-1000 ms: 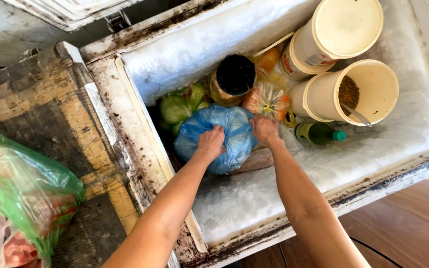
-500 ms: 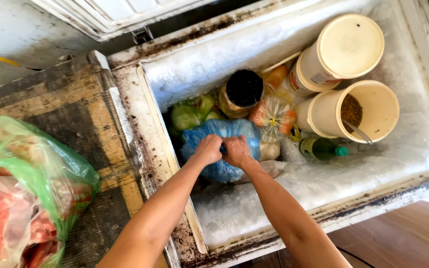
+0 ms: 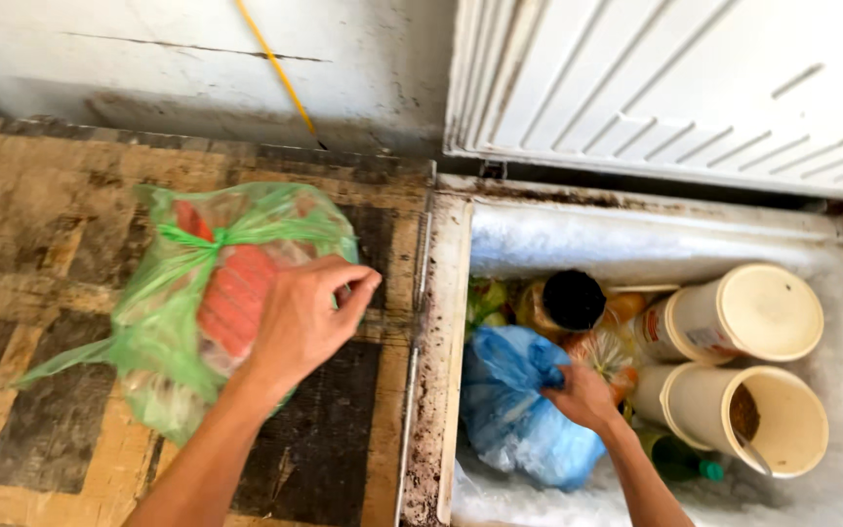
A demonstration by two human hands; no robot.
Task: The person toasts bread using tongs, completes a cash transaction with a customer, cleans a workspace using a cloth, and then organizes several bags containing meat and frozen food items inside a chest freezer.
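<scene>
Nearest the camera, at the lower edge of the view, two bare forearms rise and spread well apart, one to each side of the freezer wall. On the left side, the left hand [image 3: 300, 322] lies over a green plastic bag [image 3: 187, 312] with its fingers curled and pressing on the film; whether they truly pinch the plastic I cannot tell. That bag is knotted at the top, shows reddish-orange contents through the film, and rests on a worn wooden surface [image 3: 41, 234] with pale bands and dark squares, just beside the freezer's dirty rim.

To the right, the right hand [image 3: 582, 395] reaches down into the open chest freezer [image 3: 446, 322] and is clamped on the gathered top of a blue plastic bag [image 3: 519, 420], which sits on frost at the near left of the compartment. Just past the hand lies a small clear bag of orange items [image 3: 605, 353], partly hidden. Beside it, a green bottle [image 3: 680, 461] lies low against the frost. Further right stand two cream tubs: an open tub [image 3: 758, 420] with brown contents and a spoon handle, and behind it a lidded tub [image 3: 743, 314]. Toward the back sit a jar with a dark top [image 3: 570, 301] and some green produce [image 3: 485, 298]. Beyond all this, the white ribbed lid [image 3: 675, 83] stands raised against a grey wall, where a yellow cord [image 3: 280, 73] runs diagonally.
</scene>
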